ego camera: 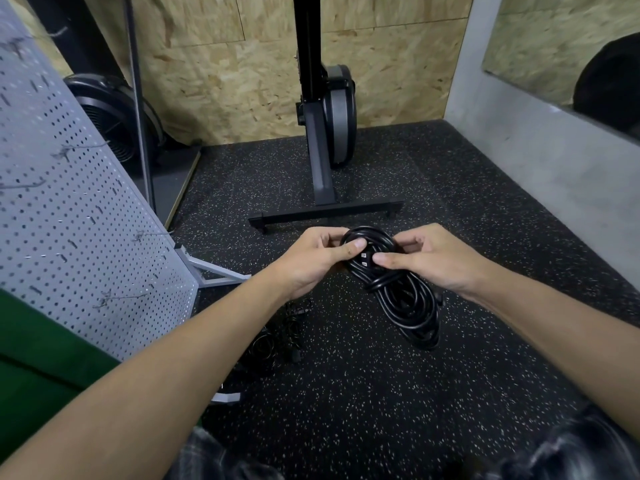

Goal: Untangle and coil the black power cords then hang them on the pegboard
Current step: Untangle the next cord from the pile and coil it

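Observation:
A thick black power cord (405, 299), wound into a long bundle of loops, hangs between both hands above the floor. My left hand (318, 259) grips its upper end, thumb across the loops. My right hand (429, 258) pinches the same end from the right, thumb beside the plug whose metal prongs show. A thinner tangled black cord (280, 332) lies on the floor below my left forearm. The grey pegboard (69, 209) stands tilted at the left, with several wire hooks (121, 297) sticking out.
An upright black exercise machine (327, 133) stands on its crossbar foot just beyond my hands. The pegboard's grey metal foot (214, 271) juts onto the speckled rubber floor. A fan-wheel machine (114, 119) sits behind the pegboard. A grey wall runs along the right.

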Demonstrator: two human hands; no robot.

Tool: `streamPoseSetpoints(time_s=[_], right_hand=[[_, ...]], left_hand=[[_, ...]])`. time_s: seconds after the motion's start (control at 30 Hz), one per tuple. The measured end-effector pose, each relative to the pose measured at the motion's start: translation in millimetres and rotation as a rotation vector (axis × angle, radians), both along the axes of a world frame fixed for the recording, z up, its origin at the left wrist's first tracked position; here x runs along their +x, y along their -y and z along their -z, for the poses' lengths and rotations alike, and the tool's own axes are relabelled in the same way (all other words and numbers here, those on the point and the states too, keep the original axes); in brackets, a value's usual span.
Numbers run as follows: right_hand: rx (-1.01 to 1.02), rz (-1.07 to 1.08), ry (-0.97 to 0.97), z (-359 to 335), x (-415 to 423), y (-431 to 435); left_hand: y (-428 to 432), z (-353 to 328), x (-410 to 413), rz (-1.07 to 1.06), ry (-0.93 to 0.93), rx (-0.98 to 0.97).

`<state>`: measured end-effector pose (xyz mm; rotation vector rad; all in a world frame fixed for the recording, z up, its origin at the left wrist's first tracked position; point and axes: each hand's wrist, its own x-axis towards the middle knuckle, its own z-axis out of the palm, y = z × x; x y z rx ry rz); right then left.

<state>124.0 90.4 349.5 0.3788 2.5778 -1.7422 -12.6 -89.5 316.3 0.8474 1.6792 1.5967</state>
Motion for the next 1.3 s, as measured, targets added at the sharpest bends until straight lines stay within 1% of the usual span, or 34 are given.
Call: streamPoseSetpoints(time_s=[0.13, 0.3, 0.37, 0.43, 0.53, 0.63, 0.7, 0.8, 0.87, 0.97, 1.0, 1.07, 1.17, 1.23, 1.3], right_hand=[[0.052, -0.011, 0.002, 3, 0, -4], [0.106, -0.007, 0.078, 13, -2, -1], [0.088, -0.017, 0.106, 16, -3, 1], [0.12, -0.043, 0.135, 19, -4, 2], [0.28, -0.086, 0.113, 27, -6, 2], [0.407, -0.111, 0.015, 36, -10, 6], [0.496, -0.105, -0.035, 41, -17, 8], [0.621, -0.108, -0.092, 43, -25, 11], [0.593, -0.134, -0.138, 43, -28, 16], [0.564, -0.167, -0.202, 44, -31, 23], [0.585, -0.174, -0.21, 45, -31, 25], [0.65, -0.188, -0.211, 46, -32, 28], [0.737, -0.208, -0.205, 49, -36, 35], [0.763, -0.216, -0.21, 49, -41, 43], [0.764, -0.234, -0.192, 51, -48, 51]], left_hand=[[-4, -1, 3, -0.04, -0.127, -0.022], [-3, 4, 7, -0.11, -0.09, -0.05], [-3, 6, 6, -0.164, -0.078, -0.064], [-3, 8, 3, -0.237, -0.058, -0.081], [0, 11, -3, -0.337, 0.038, -0.067], [4, 10, -4, -0.376, 0.143, -0.019], [9, 9, -2, -0.362, 0.149, -0.013], [22, 6, 0, -0.3, 0.093, -0.049], [35, 2, -2, -0.245, 0.002, -0.082], [59, -5, -9, -0.168, -0.379, -0.247], [65, -6, -12, -0.146, -0.464, -0.299], [75, -6, -12, -0.082, -0.568, -0.357], [78, 4, -14, 0.035, -0.825, -0.447], [77, 10, -18, 0.042, -0.911, -0.536], [77, 15, -25, 0.019, -0.944, -0.604]])
